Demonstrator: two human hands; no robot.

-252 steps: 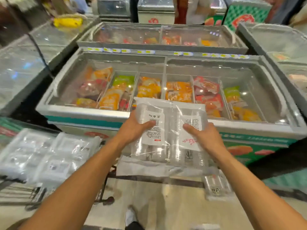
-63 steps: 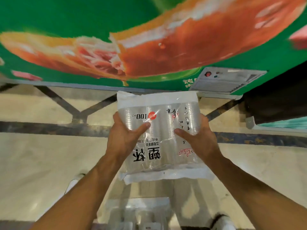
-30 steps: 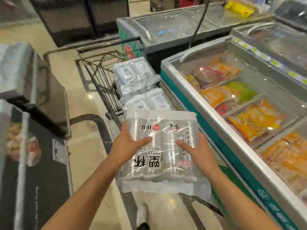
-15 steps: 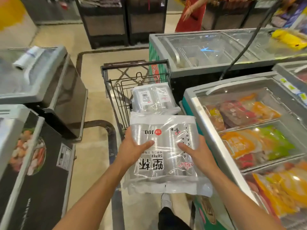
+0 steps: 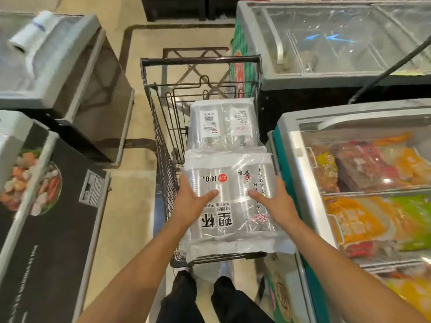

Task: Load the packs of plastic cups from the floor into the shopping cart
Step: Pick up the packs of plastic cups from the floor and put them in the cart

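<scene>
Pack [image 5: 231,201] clamped between my left hand [image 5: 191,206] and right hand [image 5: 277,206], over the cart [image 5: 200,61], six o'clock end; next, I'd lower it flat beside the loaded pack [image 5: 221,124] at twelve.

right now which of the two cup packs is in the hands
The near pack, with big black characters and a red 100 mark; left hand and right hand grip its sides. The far pack, white-labelled, lies untouched in the cart.
</scene>
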